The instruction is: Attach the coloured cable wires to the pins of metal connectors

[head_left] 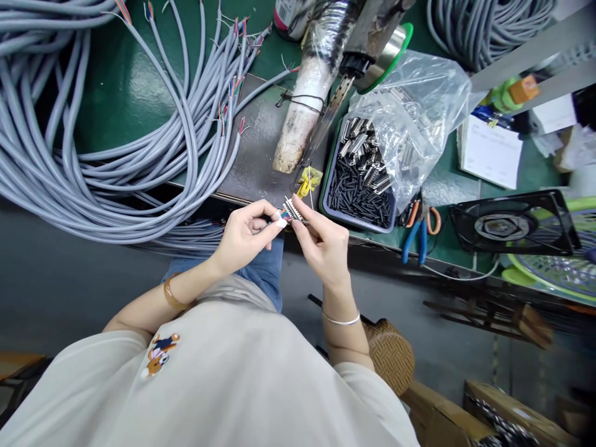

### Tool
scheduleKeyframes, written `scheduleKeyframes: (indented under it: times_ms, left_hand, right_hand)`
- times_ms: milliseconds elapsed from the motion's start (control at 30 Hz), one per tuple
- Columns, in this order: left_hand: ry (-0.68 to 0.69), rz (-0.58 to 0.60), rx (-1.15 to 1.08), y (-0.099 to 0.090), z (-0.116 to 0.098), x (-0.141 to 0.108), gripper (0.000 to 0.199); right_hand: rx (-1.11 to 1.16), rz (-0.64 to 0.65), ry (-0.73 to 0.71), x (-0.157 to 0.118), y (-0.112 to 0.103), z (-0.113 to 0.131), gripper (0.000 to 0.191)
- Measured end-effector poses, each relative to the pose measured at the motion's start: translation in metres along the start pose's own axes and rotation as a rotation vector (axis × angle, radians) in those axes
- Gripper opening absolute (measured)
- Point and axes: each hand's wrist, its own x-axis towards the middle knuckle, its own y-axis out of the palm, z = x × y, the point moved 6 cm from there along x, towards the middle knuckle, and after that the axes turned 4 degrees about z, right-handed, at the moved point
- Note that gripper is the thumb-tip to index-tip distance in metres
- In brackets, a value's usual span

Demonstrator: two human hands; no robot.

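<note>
My left hand [246, 236] is closed in a pinch, thumb and forefinger on a small bunch of coloured wires [284, 214]. My right hand [323, 239] grips a small silvery multi-pin connector [293, 210] between thumb and fingers. The wires meet the connector's pin row; whether they are joined to it I cannot tell. Just above my hands a soldering iron [326, 118] points down, its tip close to a yellow piece [310, 181] at the table edge. A thin strand of solder wire [310, 189] hangs near my right fingertips.
Grey cables [186, 143] with stripped ends cover the table's left. To the right stands a bin [391, 217] of metal connectors and black sleeves, partly under a clear plastic bag [423, 105]. Beyond lie blue-handled pliers [414, 239] and a black fan [512, 223]. A wrapped tube [298, 118] slants overhead.
</note>
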Motion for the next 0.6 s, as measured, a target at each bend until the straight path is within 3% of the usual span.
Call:
scheduleKeyframes:
  times_ms: [100, 267, 333, 500, 600]
  left_hand:
    - [-0.013, -0.022, 0.039, -0.004, 0.004, 0.005, 0.021]
    - [0.147, -0.096, 0.286, -0.009, -0.001, 0.01, 0.013]
    - [0.174, -0.101, 0.343, -0.01, -0.002, 0.013, 0.012]
    - [0.139, -0.111, 0.335, -0.014, -0.003, 0.02, 0.012]
    - [0.129, -0.109, 0.336, -0.013, -0.004, 0.023, 0.013]
  right_hand:
    - [-0.065, -0.101, -0.067, -0.004, -0.005, -0.003, 0.033]
    - [0.037, -0.651, -0.106, -0.023, -0.038, 0.002, 0.031]
    - [0.064, -0.729, -0.088, -0.026, -0.042, 0.004, 0.027]
    - [-0.029, -0.45, -0.043, -0.011, -0.021, 0.0, 0.01]
    - [0.025, -0.301, -0.036, -0.002, -0.005, -0.008, 0.005]
